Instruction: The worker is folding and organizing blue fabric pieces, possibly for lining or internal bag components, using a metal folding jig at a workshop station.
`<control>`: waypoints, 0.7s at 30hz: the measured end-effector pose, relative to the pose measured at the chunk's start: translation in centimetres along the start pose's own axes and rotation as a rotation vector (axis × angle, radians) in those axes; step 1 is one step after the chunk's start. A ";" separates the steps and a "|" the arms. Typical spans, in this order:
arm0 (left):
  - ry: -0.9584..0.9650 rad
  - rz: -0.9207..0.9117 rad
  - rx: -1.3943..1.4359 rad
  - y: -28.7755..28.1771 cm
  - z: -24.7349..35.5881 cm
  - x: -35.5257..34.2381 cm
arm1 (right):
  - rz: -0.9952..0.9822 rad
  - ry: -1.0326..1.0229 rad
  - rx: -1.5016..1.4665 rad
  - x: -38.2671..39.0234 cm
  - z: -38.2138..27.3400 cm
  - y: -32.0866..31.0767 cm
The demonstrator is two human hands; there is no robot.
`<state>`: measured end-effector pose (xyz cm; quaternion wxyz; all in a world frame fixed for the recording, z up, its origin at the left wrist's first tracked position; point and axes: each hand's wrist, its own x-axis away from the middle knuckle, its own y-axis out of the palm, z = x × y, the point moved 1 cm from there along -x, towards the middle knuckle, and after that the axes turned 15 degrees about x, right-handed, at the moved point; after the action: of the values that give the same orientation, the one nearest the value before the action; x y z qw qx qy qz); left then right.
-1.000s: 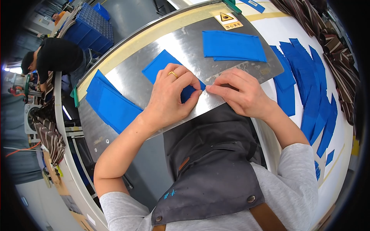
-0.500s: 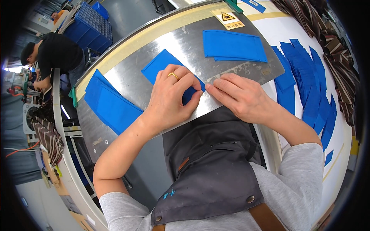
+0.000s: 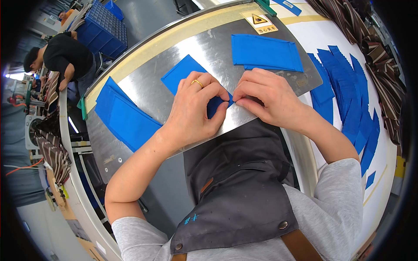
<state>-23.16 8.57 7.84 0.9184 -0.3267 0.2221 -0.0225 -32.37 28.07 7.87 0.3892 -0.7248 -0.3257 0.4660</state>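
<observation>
A blue fabric piece (image 3: pixel 182 69) lies on the metal plate (image 3: pixel 148 85), partly hidden under my hands. My left hand (image 3: pixel 196 104), with a gold ring on one finger, pinches its near right corner. Right beside it, my right hand (image 3: pixel 266 96) pinches the same corner between thumb and fingertips. The two sets of fingertips almost meet there. To the left on the plate rests a stack of folded blue fabric pieces (image 3: pixel 126 115). Another small stack of blue pieces (image 3: pixel 266 53) lies at the far right of the plate, with stitched-looking edges.
Many blue fabric strips (image 3: pixel 344 87) spread over the white table at right, beside striped brown cloth (image 3: pixel 379 65). A warning label (image 3: pixel 260 21) sits at the plate's far edge. A person in black (image 3: pixel 65 54) stands at the far left near blue crates (image 3: pixel 102 30).
My right hand has curled its flatter fingers into a pinch at the fabric corner. My left hand has barely moved. The person at far left has shifted an arm to the table edge.
</observation>
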 end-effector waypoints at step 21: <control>0.006 0.017 0.018 0.2 -0.2 0.0 | -0.444 0.169 0.003 -3.9 0.2 -1.5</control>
<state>-23.25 8.60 7.57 0.9208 -0.3165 0.2273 -0.0179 -34.15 25.61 10.79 0.5090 -0.6714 -0.4427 0.3069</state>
